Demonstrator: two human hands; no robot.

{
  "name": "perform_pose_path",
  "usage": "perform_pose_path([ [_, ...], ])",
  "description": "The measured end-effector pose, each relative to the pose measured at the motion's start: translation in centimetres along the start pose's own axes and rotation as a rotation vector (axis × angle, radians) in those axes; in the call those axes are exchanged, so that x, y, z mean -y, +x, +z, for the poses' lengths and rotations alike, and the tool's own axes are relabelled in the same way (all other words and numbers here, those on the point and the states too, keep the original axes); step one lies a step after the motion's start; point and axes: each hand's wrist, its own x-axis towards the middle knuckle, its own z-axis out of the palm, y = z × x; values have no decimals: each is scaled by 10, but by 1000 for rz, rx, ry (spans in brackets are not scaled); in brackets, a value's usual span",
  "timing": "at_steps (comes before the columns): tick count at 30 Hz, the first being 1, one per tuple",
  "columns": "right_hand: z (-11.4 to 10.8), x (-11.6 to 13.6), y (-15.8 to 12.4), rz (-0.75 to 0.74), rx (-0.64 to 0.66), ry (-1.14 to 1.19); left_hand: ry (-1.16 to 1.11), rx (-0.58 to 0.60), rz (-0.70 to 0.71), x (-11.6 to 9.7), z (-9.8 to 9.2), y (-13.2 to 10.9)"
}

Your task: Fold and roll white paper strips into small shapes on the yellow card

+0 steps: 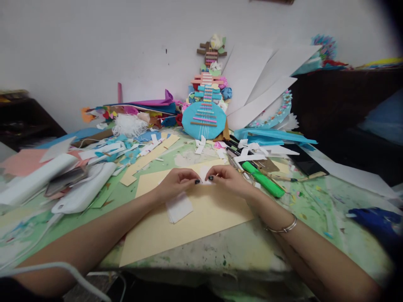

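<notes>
Where the worktop point(226, 253) runs closest, a pale yellow sheet point(147, 241) lies angled, one corner almost at the edge. On it sits a slightly fanned stack of white slips point(179, 209), just below the left hand point(176, 183). Next out, over the sheet's far part: a small white paper piece point(204, 171) between both hands. Left has thumb and fingers pinched on one side of it, right hand point(231, 181) the same on the other; tips nearly meet. Can't tell if the piece touches the sheet. My read: step in hand is fine fingertip shaping, maybe a fold. Next move calls for a light, even pinch and no tugging; thin paper likely creases easily. Farther: bright green item point(263, 179) right, paper scraps point(126, 151) left, blue model lute point(193, 119) upright before the wall point(110, 37).
</notes>
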Motion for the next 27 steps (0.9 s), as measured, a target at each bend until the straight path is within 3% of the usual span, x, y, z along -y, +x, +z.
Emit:
perform_pose_path([
  [3,0,2,-1,2,-29,229,-147,-113,-62,-5,-2,-1],
  [6,2,3,-3,65,74,375,-281,-233,-133,-6,-2,0],
  [9,8,5,-4,96,159,440,-410,-349,-201,-5,-1,1],
  [12,15,6,-4,121,154,452,-496,-404,-228,-7,-1,2],
  [16,18,2,-1,179,-2,497,-556,-295,-238,-11,1,2],
  [22,11,-9,4,319,-288,459,-433,7,-186,-4,5,-1],
  [24,9,-11,5,340,-298,451,-297,52,-147,1,7,-2],
  [27,7,-10,4,315,-229,444,-69,-8,-114,6,8,-3],
])
